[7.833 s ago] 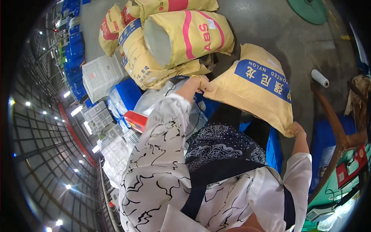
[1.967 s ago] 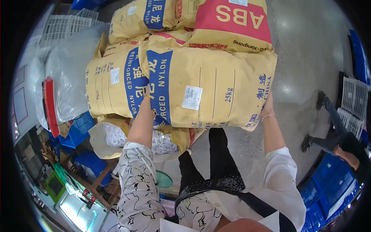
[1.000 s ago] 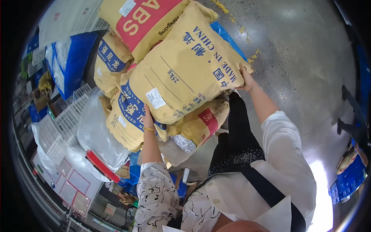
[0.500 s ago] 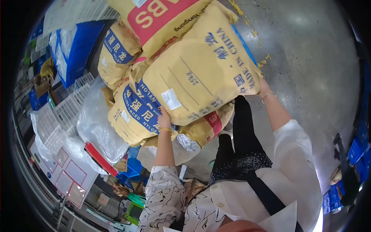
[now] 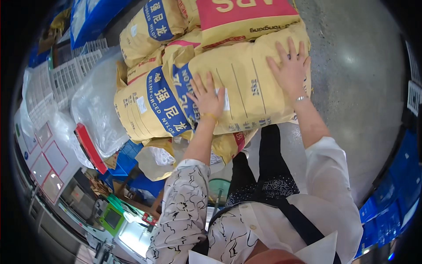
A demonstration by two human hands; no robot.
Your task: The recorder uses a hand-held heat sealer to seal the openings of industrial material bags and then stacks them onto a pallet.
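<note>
A large yellow-tan sack [image 5: 239, 90] with dark lines and a white label lies on top of a stack in front of me. My left hand [image 5: 206, 97] rests on its left part with fingers spread, next to the label. Flat on its right part lies my right hand [image 5: 290, 66], fingers also spread. To the left is another tan sack [image 5: 136, 112] with a blue band, partly overlapped by the one under my hands. Behind them sits a sack with a red panel [image 5: 246, 13], and farther left a blue-banded sack [image 5: 136, 37].
Clear plastic bags [image 5: 99, 112] and white plastic crates [image 5: 77, 70] stand left of the stack, with a red bar-shaped object [image 5: 90, 148] nearby. An opened sack [image 5: 154, 158] sits below the stack's near edge. Grey floor [image 5: 351, 57] stretches to the right; blue bins [image 5: 391, 185] stand at far right.
Both hands have let go of the sack's edges and now lie flat on top of it. The sack has come down flatter onto the stack, and the view has shifted.
</note>
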